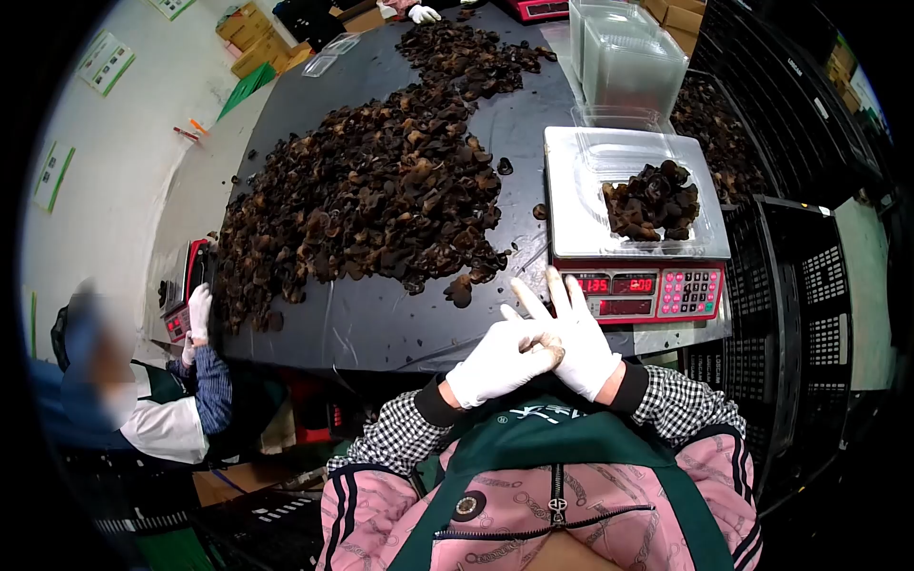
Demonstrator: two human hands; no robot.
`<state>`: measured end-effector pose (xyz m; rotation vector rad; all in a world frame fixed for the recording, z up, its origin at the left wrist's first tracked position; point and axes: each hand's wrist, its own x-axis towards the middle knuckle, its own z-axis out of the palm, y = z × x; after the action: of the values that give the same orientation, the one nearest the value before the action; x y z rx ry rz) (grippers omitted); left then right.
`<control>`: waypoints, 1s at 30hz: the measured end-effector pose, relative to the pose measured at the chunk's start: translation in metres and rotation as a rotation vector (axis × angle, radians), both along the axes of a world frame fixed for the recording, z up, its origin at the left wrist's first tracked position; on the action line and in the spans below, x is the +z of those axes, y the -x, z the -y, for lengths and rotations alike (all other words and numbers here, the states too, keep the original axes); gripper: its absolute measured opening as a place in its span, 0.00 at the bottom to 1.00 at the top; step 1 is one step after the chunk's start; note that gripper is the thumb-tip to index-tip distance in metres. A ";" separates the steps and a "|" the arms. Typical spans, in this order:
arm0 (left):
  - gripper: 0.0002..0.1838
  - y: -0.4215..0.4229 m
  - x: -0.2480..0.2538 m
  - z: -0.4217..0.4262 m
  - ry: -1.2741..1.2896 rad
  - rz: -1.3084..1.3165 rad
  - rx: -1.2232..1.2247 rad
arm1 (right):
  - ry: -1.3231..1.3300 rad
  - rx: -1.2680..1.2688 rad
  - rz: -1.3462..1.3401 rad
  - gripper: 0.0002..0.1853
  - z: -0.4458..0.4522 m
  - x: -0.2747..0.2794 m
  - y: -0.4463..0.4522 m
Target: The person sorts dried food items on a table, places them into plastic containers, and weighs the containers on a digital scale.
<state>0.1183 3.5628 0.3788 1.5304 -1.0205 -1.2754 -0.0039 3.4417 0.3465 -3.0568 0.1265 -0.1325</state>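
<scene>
Both my hands wear white gloves and meet in front of the scale, at the table's near edge. My left hand [497,364] has its fingers curled against the side of my right glove, their tips stained brown. My right hand [583,350] is held up with its fingers spread, fingertips near the scale's display. Just beyond them stands the red digital scale [598,308] with a silver platform. On that platform lies a clear plastic tray [609,171] holding dark wood ear mushrooms [655,202]. No mushroom shows in either hand.
A large heap of wood ear mushrooms [362,195] covers the dark table [381,333]. Clear trays [633,71] are stacked behind the scale. Black crates [795,314] stand to the right. At left, a gloved co-worker [171,419] sits by another scale [186,295]; another person's gloved hand [424,14] is at the far end.
</scene>
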 end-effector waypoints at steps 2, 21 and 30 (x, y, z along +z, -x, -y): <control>0.07 0.005 0.000 -0.001 0.006 0.012 0.002 | -0.119 -0.064 -0.049 0.32 -0.006 -0.013 0.003; 0.11 0.044 -0.016 0.007 0.569 0.684 0.349 | -2.351 0.024 0.840 0.45 0.004 -0.001 -0.019; 0.05 0.054 -0.018 0.005 0.421 0.062 0.106 | -2.237 -0.147 0.813 0.34 0.023 0.015 -0.012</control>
<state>0.0643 3.5582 0.3604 1.2834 -1.1477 -0.8754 0.0084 3.4185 0.3612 -0.6587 0.2025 -0.6181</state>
